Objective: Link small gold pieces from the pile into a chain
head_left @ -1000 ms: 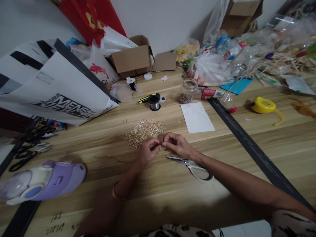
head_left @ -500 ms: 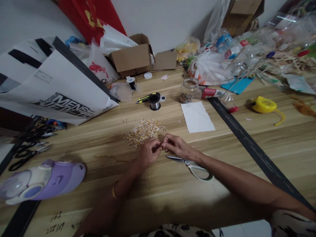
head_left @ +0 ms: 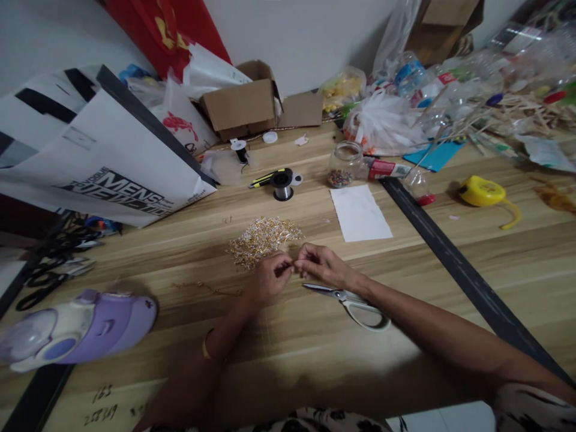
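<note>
My left hand (head_left: 272,276) and my right hand (head_left: 324,264) meet fingertip to fingertip over the table, both closed in a pinch. Whatever lies between the fingers is too small to name. Just beyond them is a loose pile of small gold and clear beads (head_left: 263,240). A thin gold beaded strand (head_left: 207,288) runs along the wood to the left of my left hand. Scissors with pale handles (head_left: 360,307) rest beneath my right wrist, the blades pointing left toward my hands.
Beyond the pile stand a wire spool (head_left: 283,185) and a yellow-black utility knife (head_left: 261,180). A bead jar (head_left: 344,165), white paper (head_left: 361,213) and yellow tape measure (head_left: 482,192) lie to the right. At left are a purple bottle (head_left: 108,327), black-handled scissors (head_left: 42,282) and a paper bag (head_left: 108,156).
Both hands stay in nearly the same place, fingertips still together. Only slight finger movement shows; the things on the table lie as before.
</note>
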`<state>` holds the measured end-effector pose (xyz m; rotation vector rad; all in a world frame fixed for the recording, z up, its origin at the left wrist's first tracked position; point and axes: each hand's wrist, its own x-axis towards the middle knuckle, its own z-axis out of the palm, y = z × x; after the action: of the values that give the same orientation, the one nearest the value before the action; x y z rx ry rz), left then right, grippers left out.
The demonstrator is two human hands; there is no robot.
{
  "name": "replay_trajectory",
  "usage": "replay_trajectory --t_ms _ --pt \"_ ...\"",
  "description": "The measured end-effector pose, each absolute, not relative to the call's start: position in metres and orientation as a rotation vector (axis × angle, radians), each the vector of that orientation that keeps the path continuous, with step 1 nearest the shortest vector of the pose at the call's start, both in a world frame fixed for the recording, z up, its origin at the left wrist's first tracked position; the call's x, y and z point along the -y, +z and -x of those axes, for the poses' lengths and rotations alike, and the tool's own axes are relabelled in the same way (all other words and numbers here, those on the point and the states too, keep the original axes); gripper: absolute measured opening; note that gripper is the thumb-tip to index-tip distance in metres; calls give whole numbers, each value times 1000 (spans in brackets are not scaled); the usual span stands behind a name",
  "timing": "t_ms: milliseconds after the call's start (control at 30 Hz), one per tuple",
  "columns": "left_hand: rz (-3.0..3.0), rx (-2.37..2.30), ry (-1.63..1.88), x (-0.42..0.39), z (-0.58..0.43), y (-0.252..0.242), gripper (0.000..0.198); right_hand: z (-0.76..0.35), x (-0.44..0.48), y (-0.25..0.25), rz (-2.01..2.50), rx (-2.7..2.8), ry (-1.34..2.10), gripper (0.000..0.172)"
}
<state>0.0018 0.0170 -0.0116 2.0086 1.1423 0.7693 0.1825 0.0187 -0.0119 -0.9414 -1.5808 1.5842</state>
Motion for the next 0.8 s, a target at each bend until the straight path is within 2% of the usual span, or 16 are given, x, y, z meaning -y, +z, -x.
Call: replay_trajectory --t_ms 100,200,333,433,500,667,800 --pt "-1850 -1169 834 -18 1 -13 6 -183 -21 -10 971 1452 1589 31" --pt "-1701 -1194 863 -19 2 -16 5 -184 -22 -11 1060 1407 1448 27" --pt "-1629 -1237 880 -19 2 -18 6 -187 -20 -15 1120 1491 1085 22" --pt "-1619 -1248 884 -18 2 -16 5 -188 -16 -16 1014 1696 760 17" --pt "-1621 -1247 882 -18 1 -15 5 -187 -14 -16 903 1856 623 19" --pt "-1630 -1223 888 -16 -1 -16 4 -185 -13 -20 849 2153 551 26" --pt "-1610 -1193 863 -16 -1 -19 4 -186 -15 -23 921 2240 514 15"
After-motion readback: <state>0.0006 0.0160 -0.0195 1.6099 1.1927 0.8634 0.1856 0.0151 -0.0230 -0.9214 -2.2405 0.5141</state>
